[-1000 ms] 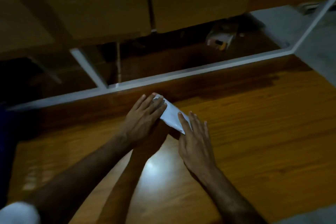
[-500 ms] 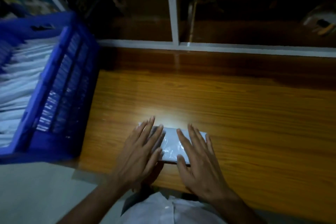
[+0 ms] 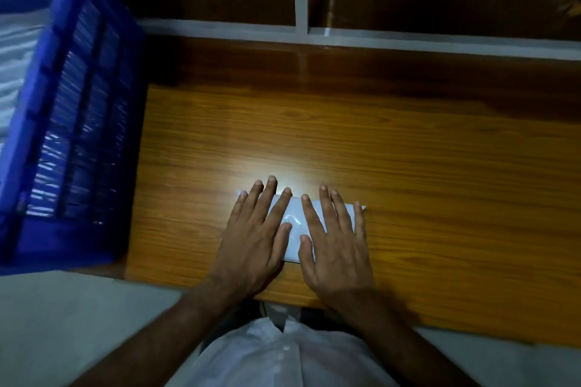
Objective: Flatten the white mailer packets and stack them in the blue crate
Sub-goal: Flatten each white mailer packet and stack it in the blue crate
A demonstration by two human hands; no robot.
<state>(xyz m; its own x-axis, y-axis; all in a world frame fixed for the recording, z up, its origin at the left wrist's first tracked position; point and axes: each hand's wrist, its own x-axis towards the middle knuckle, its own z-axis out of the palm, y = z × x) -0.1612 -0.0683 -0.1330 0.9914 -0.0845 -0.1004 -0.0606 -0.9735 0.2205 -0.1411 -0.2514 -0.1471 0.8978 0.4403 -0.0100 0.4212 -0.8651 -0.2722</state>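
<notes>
A white packet [image 3: 294, 229] is lying flat on the table [image 3: 440, 166], close to the near edge and roughly in the middle of the view. Both hands are pressing down on it, side by side and palms down. The left hand [image 3: 254, 239] is covering the packet's left part, its fingers [image 3: 267, 198] lying straight and slightly spread, with the tips reaching past the far edge onto the wood. The right hand [image 3: 338, 248] is covering the right part, its fingers [image 3: 327, 204] also lying straight and spread; neither hand is curling round anything. A strip of the packet is showing in the gap between the two hands, and one corner is sticking out to the right of the right hand's little finger. A bright patch of light is falling on the wood just beyond the fingertips.

The crate [image 3: 72, 135] is standing well to the left of the packet, beside the table's left end, blurred, with white packets [image 3: 15, 50] lying stacked inside it. A white frame [image 3: 301, 9] is running along the far side of the table. The person's white shirt [image 3: 283, 355] is showing at the bottom of the view, and pale floor [image 3: 78, 324] is lying under the near edge.
</notes>
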